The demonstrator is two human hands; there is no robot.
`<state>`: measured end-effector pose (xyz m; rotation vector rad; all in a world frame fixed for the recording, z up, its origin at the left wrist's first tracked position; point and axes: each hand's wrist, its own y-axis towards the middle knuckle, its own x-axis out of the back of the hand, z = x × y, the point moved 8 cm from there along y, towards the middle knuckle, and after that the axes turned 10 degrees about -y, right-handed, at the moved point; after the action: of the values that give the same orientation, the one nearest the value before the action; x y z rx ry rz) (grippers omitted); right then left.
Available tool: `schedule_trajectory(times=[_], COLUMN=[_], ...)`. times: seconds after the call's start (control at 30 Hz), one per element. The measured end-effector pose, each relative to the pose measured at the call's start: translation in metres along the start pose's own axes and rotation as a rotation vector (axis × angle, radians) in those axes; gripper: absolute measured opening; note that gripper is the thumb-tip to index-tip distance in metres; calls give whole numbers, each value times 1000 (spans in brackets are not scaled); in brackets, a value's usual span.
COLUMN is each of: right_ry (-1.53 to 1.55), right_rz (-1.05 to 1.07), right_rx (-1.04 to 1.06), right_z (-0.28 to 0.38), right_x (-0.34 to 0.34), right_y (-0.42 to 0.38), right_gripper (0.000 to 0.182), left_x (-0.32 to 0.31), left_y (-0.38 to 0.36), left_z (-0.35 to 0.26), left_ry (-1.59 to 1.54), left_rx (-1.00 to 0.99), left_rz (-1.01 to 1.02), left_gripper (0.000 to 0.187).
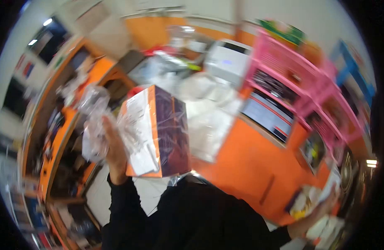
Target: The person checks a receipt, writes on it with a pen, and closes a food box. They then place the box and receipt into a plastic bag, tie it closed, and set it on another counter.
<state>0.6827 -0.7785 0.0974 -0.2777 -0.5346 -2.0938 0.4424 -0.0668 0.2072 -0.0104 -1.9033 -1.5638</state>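
My left hand [115, 152] holds up an orange and dark purple box [172, 131] in clear plastic wrap. A white label covers much of the box's near side. Crumpled clear plastic [94, 114] bunches up around my fingers and beyond them. Far out at the lower right is my right hand [319, 212], blurred, close to white sheets or bags and a yellow and white packet [304, 203]. Its fingers are too smeared to show whether they grip anything.
An orange tabletop [250, 166] carries white plastic bags [208, 121], a white printer-like device [228, 60] and a lit screen [268, 115]. Pink plastic racks [288, 62] stand along the right. To the left are orange-edged shelves [54, 154] with assorted goods.
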Motion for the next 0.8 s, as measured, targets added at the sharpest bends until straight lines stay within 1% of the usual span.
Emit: schedule_trajectory(times=[0.07,0.13,0.17,0.2,0.27,0.3,0.33,0.37,0.4,0.43,0.47,0.5,0.53,0.57,0.6,0.67,0.7,0.73,0.8], right_ry=[63,124,137,143,166,178,199,203,207,172,171,170,162,129,75,59,0,7,184], right_rz=[8,22,28,23,-9,-36,56,159,258,357,389,416,428,444,446,485,490,489,537], right_rx=[-37,-60,35,126,103,91,84,87,92,160,192,216,233,344,445,487,509,518,459], right_z=[28,68,114,144,150,146,142,141,146,186,224,269,303,327,345,371,390,396,414], right_x=[-32,-75,-103,-125,-162,-178,-205,-231,-259,-293,-316,-340,-358,-372,-381,-402,-409,-414,-427], right_y=[-12,-43,-75,-100,-125,-140,-151,-160,-171,-196,-222,-256,-281,-297,-312,-335,-348,-355,-371], right_gripper=[46,53,51,48,44,41,41,40,39,40,43,46,49,54,59,60,62,62,65], left_x=[30,38,36,31,7,-6,-21,-38,-56,-75,-90,-109,-125,-148,-184,-245,-280,-310,-361], left_y=[11,19,21,25,33,48,62,68,76,84,90,96,102,107,111,124,129,138,148], left_z=[79,149,185,227,287,312,337,370,402,434,464,495,532,573,615,689,728,760,825], left_ry=[-203,-611,-539,-473,-404,-404,-406,-359,-329,-299,-269,-240,-252,-281,-332,-325,-307,-267,-100], left_rx=[241,530,509,489,410,350,294,306,275,242,209,267,271,273,271,321,345,368,409], left_rz=[-109,-273,-207,-135,-52,-51,-50,-34,-39,-37,-28,25,14,8,11,55,88,112,182], left_gripper=[34,29,28,27,22,19,15,20,21,21,22,25,25,26,28,31,33,35,38])
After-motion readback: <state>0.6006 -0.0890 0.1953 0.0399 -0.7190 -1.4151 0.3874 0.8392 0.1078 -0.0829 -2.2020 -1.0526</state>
